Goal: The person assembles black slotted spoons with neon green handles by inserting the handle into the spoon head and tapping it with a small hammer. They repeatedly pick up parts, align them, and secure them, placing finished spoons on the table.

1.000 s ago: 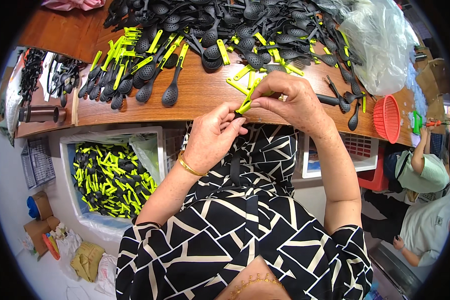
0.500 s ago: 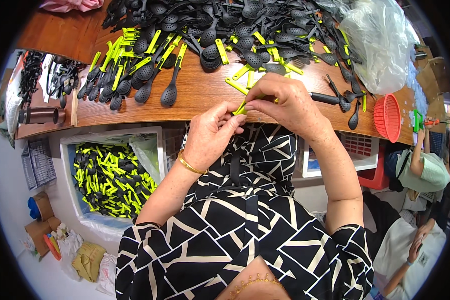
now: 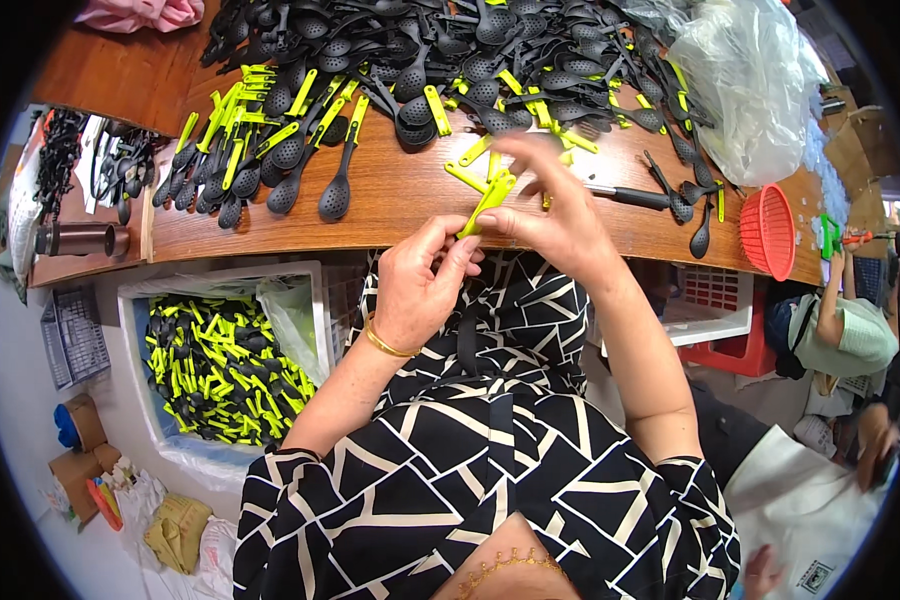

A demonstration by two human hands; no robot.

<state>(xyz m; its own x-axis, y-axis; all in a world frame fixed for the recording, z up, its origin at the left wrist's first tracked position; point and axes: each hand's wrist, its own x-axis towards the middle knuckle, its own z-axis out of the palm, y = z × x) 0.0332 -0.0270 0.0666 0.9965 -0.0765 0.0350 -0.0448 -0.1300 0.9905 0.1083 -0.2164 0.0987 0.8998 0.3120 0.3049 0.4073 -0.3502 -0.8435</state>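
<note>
My left hand is closed, pinching the lower end of a lime-green spoon handle just in front of the table edge. The handle points up and away to the right; my fingers hide whatever is at its lower end. My right hand is beside it, its thumb against the handle's lower part and its other fingers raised and spread, blurred by motion. Just beyond lie loose lime-green handles. To the right, a black-handled tool lies on the wooden table.
Black perforated spoons heap up along the back. Several with green handles lie at left. A red basket and clear plastic bag stand right. Below left, a white box holds finished-looking green-and-black spoons. People are at far right.
My right hand has opened from its pinch, fingers lifting and spreading. The green handle, mostly covered before, now shows upright between my hands. At far right, a person has shifted.
</note>
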